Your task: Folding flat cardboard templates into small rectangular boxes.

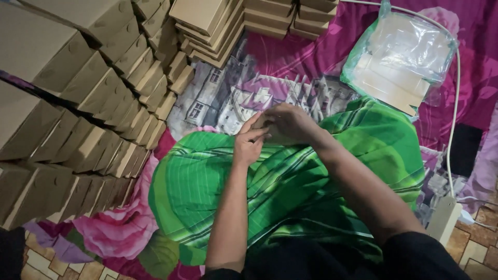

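1. While both hands are meeting over the lap, a small flat tan cardboard piece (pixel 263 124) is sitting between them, mostly covered by the fingers, so its shape cannot be told for certain.
2. The left hand (pixel 248 144) is pinching the near edge of that piece, fingers drawn together on it.
3. The right hand (pixel 290 124) is curling over the top of the piece, fingers bent down and gripping it; whether a fold is being pressed cannot be told.
4. Under the hands, a bright green striped cloth (pixel 332 171) is lying across the person's knees, serving as the working surface.
5. Beyond the knee, a clear plastic bag of flat pale cardboard blanks (pixel 397 67) is lying on the magenta flowered bedsheet (pixel 311 57); it is looking still fairly full, so plenty appears left to do.
6. To the left, long rows of finished brown cardboard boxes (pixel 98 103) are standing on edge, close together, and more stacks of flat brown boxes (pixel 244 21) are rising at the top; judging by these, a great deal is already done.
7. At the right edge, a white cable (pixel 455 103) is running down to a pale power strip (pixel 443 218) beside the tiled floor (pixel 480 249).
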